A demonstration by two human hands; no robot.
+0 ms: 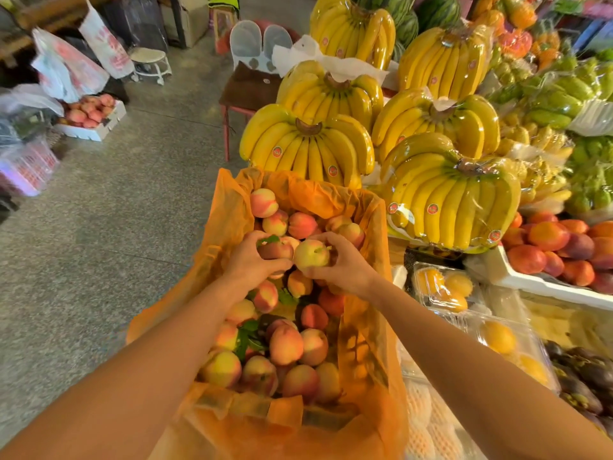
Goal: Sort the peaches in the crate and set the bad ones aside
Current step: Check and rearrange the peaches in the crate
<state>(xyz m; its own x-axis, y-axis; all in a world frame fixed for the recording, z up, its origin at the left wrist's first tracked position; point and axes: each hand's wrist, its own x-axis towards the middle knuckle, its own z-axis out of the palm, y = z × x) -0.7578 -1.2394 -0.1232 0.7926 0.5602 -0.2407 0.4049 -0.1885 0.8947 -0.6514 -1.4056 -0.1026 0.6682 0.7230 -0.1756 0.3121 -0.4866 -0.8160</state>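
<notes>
Orange-lined crate: left hand grips reddish peach, right hand grips pale peach, fruits side by side between the fingertips. Likely soft, bruisable; cradle sides, don't squeeze.

Bright, warm light; glare on the wrapped bananas. The peaches at centre look sharp. The wide lens bends the edges (forearms stretch toward the bottom corners); bags at far left blur.

Orange liner covered the crate walls nearly all round. My left hand hid its fingertips behind a dark peach; my right hand hid its palm behind a pale peach. Both forearms ran off the bottom edge. Bags at far left were blurred; banana stickers were too small to read.
</notes>
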